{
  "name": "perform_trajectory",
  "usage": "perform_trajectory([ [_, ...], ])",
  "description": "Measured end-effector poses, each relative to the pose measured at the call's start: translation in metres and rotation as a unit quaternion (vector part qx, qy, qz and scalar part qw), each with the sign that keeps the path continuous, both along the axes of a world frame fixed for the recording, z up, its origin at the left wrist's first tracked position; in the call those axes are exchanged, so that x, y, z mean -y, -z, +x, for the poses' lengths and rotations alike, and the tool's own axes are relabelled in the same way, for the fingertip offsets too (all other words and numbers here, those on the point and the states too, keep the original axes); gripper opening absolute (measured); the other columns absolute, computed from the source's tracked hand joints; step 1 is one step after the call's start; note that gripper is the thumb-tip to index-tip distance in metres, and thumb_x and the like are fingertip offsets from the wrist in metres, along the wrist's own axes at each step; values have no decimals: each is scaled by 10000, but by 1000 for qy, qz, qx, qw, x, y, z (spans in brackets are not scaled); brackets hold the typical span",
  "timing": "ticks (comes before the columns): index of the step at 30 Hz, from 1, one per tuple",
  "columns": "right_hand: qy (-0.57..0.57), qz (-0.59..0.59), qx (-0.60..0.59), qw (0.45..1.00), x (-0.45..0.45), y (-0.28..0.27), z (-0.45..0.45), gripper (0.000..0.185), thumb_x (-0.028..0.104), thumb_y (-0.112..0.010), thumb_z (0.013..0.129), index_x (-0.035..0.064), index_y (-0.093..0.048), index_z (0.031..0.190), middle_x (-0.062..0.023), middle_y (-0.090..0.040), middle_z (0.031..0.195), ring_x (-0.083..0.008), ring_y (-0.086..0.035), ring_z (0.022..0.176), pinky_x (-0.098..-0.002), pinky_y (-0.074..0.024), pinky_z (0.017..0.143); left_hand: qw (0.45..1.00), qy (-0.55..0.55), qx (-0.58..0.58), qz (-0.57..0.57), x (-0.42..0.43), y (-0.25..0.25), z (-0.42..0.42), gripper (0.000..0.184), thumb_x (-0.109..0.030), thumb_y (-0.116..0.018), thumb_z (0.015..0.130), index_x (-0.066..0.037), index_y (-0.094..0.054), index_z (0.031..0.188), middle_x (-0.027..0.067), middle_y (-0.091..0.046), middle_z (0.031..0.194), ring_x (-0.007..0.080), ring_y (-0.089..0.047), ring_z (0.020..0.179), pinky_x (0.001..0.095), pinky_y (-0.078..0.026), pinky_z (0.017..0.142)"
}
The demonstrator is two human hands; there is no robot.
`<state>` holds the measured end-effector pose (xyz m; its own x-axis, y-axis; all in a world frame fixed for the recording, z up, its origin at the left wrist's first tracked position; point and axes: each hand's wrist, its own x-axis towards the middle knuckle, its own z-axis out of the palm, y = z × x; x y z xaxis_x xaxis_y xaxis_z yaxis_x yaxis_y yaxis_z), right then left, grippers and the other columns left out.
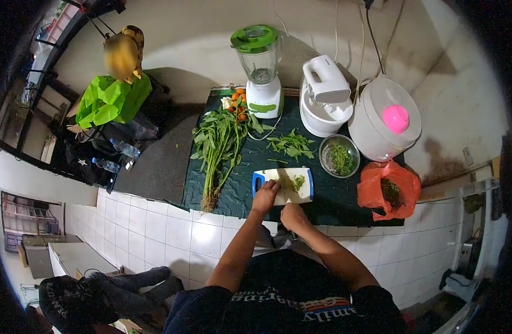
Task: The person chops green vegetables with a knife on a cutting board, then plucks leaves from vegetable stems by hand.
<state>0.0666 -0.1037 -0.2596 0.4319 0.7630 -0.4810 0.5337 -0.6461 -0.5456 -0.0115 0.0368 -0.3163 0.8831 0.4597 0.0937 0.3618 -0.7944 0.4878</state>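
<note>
The left hand [267, 192], in my head view, rests on the board [304, 195], fingers bunched; I can't tell what they pinch. The right hand [294, 217] curls at its near edge, contents unclear. Chopped greens [298, 182] lie on the board; I judge them light, soft, best gathered loosely by fingertips.

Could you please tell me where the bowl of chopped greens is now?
In the head view, the bowl is right of the cutting board, just below the white mixer and upper left of the orange bag.
</note>
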Motion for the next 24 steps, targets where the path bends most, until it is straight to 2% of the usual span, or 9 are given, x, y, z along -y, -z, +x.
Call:
perform_trajectory([
  [3, 37, 64, 46, 996, 2, 10, -4, 298, 179, -559, 909, -80, -668, 808, -301, -667, 828, -449, -670, 830, -504, -546, 754, 1000, -6, 17, 22, 5, -1, -4, 307, -81, -541, 822, -88, -619, 1119, 89, -594, 1084, 298, -582, 1063, 394, -533, 862],
  [5, 40, 68, 49, 996, -9, 14, -1, 294, 180, -560, 908, -76, -671, 818, -306, -665, 857, -459, -664, 849, -512, -543, 762, 999, 11, 32, -40, 3, 4, -5, 356, -84, -591, 788, -76, -608, 1143, 126, -580, 1146, 344, -579, 1075, 431, -506, 913],
  [6, 44, 70, 53, 995, -15, 14, 1, 290, 182, -562, 906, -73, -674, 827, -312, -664, 885, -469, -658, 868, -521, -540, 769, 999, 4, 30, -35, 5, 0, -6, 351, -100, -612, 778, -80, -626, 1128, 124, -594, 1129, 349, -578, 1062, 433, -506, 902],
  [11, 45, 37, 50, 997, -17, -12, 4, 296, 202, -557, 915, -57, -683, 846, -293, -666, 868, -461, -662, 881, -525, -539, 775, 999, 14, 38, -6, -2, 17, -7, 247, -110, -602, 809, -64, -662, 1044, 134, -627, 1073, 352, -590, 1013, 437, -513, 857],
  [13, 13, 9, 33, 999, -3, -18, 0, 316, 220, -542, 927, -56, -681, 860, -289, -669, 865, -453, -666, 880, -519, -544, 766, 1000, 0, 14, -25, 0, 13, -7, 230, -98, -588, 819, -66, -663, 1034, 146, -632, 1051, 351, -608, 995, 439, -524, 838],
  [16, 40, 19, 55, 998, 3, 4, -9, 318, 224, -537, 931, -59, -671, 878, -293, -669, 892, -452, -667, 874, -511, -547, 760, 1000, 8, 19, -24, 2, 3, -7, 214, -93, -572, 827, -70, -665, 1019, 149, -639, 1029, 349, -620, 987, 435, -533, 825],
  [20, 18, 52, 56, 997, -11, 16, 2, 321, 226, -531, 932, -64, -660, 878, -304, -661, 912, -456, -666, 861, -519, -544, 754, 1000, -4, 13, -15, 5, -3, -6, 223, -86, -561, 824, -70, -661, 1023, 146, -636, 1035, 342, -620, 1002, 427, -533, 837],
  [22, 50, 48, 45, 997, -18, 7, 5, 223, 133, -557, 875, -56, -672, 855, -276, -670, 896, -417, -682, 837, -506, -550, 735, 1000, -9, 14, -10, 4, 1, -6, 246, -81, -558, 814, -70, -655, 1040, 143, -631, 1048, 342, -621, 996, 429, -532, 844],
  [24, 29, 57, 58, 996, -13, 1, 3, 225, 130, -551, 875, -60, -672, 865, -283, -669, 905, -420, -682, 846, -505, -551, 742, 1000, -2, 8, -2, 2, 5, -7, 253, -81, -559, 809, -72, -653, 1044, 142, -627, 1054, 343, -619, 996, 429, -531, 847],
])
